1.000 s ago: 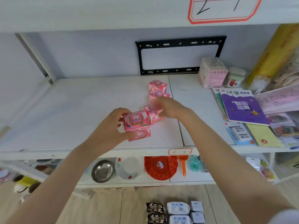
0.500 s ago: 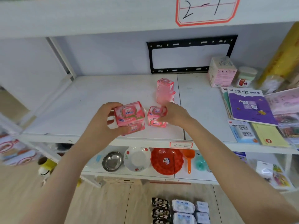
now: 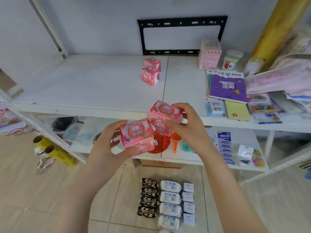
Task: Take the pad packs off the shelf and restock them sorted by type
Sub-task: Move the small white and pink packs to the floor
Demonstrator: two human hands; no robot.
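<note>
On my feed: L hand (image 3: pixel 107 148) grips a pink stack (image 3: pixel 137 134), R hand (image 3: pixel 190 130) pinches a pink pair (image 3: pixel 165 111), both off the shelf (image 3: pixel 84 84). 2 more pink packs (image 3: pixel 150 74) sit near its back; black + white packs (image 3: pixel 169 199) in rows on floor (image 3: pixel 50 199).

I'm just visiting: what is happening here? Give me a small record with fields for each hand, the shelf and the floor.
left hand: grips the lower pink packs
right hand: grips the upper pink packs
shelf: two standing pink packs, near the seam
floor: dark packs, white packs, small white packs, in three columns
</note>
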